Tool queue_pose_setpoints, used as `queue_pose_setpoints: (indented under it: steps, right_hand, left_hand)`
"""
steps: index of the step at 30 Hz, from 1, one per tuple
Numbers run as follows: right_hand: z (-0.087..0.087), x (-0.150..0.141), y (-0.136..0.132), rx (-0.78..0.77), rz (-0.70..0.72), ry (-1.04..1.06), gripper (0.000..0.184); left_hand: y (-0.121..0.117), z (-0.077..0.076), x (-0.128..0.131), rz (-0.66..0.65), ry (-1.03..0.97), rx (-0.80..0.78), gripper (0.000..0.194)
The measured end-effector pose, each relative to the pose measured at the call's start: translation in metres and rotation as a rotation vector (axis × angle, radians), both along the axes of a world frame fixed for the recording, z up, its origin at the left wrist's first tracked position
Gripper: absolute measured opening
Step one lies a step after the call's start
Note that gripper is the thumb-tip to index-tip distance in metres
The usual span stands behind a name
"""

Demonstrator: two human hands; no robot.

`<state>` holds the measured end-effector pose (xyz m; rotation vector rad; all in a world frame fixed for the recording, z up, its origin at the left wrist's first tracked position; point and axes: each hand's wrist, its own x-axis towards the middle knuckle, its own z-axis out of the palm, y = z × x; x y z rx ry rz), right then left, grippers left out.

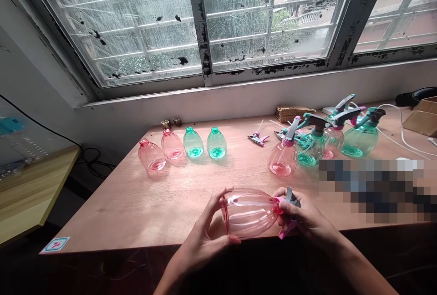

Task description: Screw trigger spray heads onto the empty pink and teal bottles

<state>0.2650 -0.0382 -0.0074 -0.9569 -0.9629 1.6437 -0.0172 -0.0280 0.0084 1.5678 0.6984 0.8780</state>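
A clear pink spray bottle lies sideways in the air near the table's front edge, its base to the left. My left hand is wrapped round the base end. At the neck, my right hand grips the pink and grey spray head, which sits at the bottle's mouth; whether it is screwed tight I cannot tell. Just beyond stands an upright pink spray bottle with its head on, beside a green one.
Two pink bottles and two green bottles without heads stand at the left. Loose spray heads lie near the back. More headed bottles, white cables and a cardboard box are at the right.
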Motion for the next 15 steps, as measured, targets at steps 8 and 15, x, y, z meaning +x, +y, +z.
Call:
queue_pose_setpoints:
  steps: [8, 15]
  right_hand:
    - [-0.006, -0.008, -0.026, 0.404, -0.252, -0.385, 0.026]
    - [0.005, -0.021, -0.042, 0.239, -0.199, -0.255, 0.032]
  left_hand:
    - [-0.009, 0.004, 0.010, -0.003, -0.237, -0.091, 0.104]
    - [-0.025, 0.019, 0.014, 0.072, -0.189, -0.111, 0.079]
